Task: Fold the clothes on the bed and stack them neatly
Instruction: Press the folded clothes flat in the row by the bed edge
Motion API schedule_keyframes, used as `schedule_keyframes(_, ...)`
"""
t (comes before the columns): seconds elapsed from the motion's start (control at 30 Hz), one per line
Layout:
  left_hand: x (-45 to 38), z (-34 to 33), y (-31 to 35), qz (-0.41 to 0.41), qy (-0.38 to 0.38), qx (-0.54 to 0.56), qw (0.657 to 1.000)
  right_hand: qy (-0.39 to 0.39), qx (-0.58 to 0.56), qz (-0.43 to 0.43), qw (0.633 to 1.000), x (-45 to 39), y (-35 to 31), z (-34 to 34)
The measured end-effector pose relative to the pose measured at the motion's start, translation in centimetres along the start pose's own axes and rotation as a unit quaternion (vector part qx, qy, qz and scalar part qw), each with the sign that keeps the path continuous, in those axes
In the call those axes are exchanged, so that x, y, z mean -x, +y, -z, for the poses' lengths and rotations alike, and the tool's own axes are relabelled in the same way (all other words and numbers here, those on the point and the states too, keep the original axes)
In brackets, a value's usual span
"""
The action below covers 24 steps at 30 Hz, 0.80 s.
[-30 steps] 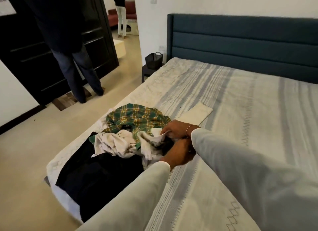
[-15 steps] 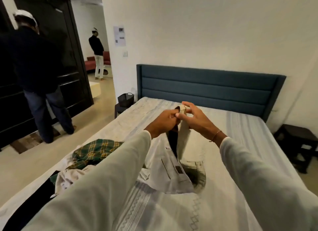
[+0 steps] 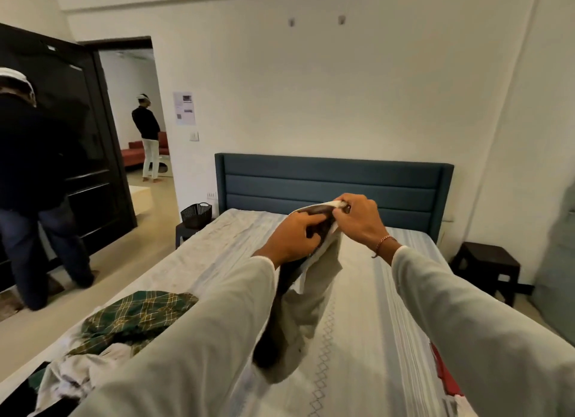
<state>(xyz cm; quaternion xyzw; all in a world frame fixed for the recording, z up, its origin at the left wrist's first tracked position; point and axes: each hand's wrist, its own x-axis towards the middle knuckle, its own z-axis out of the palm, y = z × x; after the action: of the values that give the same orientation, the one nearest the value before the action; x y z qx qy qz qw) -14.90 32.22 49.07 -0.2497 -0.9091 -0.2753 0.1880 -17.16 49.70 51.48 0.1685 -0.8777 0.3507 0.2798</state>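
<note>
garment (image 3: 314,295): cream w/ dark lining, we hold it up by its top edge above the bed (image 3: 385,307); lower end hangs to the sheet.
left hand (image 3: 295,239): our fingers curled round the top edge, gripping.
right hand (image 3: 357,219): pinching the same edge, just beside the left.
pile (image 3: 130,320): green plaid + white + dark clothes, unfolded, on bed's near left corner.
headboard (image 3: 336,183): blue, behind our hands.
basket (image 3: 196,215): black, left of the bed.

Lower end of the held pale garment (image 3: 314,295) hidden behind the left sleeve (image 3: 199,348), clothes pile (image 3: 124,332) cut by the bottom-left edge, red cloth (image 3: 448,376) cut at right, wall notice (image 3: 184,108) too small to read
</note>
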Motion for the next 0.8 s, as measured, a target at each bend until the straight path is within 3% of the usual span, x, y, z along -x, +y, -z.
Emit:
schedule_keyframes(0.07,1.8,-0.9,-0.6,0.000,-0.014,-0.097,0.995,0.031,-0.002,-0.033,0.999,-0.4,0.5,1.4)
schedule_keyframes(0.13,4.2,-1.3,-2.1,0.027,-0.088,-0.183,0.979,0.067,-0.005,-0.064,0.996,-0.9,1.1,3.0)
schedule_keyframes(0.23,7.0,-0.8,-4.0,-0.075,-0.174,-0.320,0.928,0.105,-0.004,-0.097,0.990,-1.8,2.7,6.4)
schedule_keyframes(0.37,6.7,1.9,-4.0,-0.187,-0.216,-0.430,0.856,0.065,0.023,-0.109,0.992,-2.7,5.4,10.2)
schedule_keyframes(0.5,5.3,3.8,-2.9,-0.186,-0.232,-0.490,0.819,0.013,0.044,-0.074,0.996,-3.1,7.4,12.7)
schedule_keyframes(0.67,4.2,3.2,-2.9,-0.178,-0.240,-0.512,0.805,-0.014,0.093,-0.045,0.995,-3.0,10.2,19.2)
schedule_keyframes(0.8,0.4,5.2,-0.7,-0.136,-0.192,-0.468,0.852,-0.043,0.147,-0.058,0.986,-1.9,11.1,23.1)
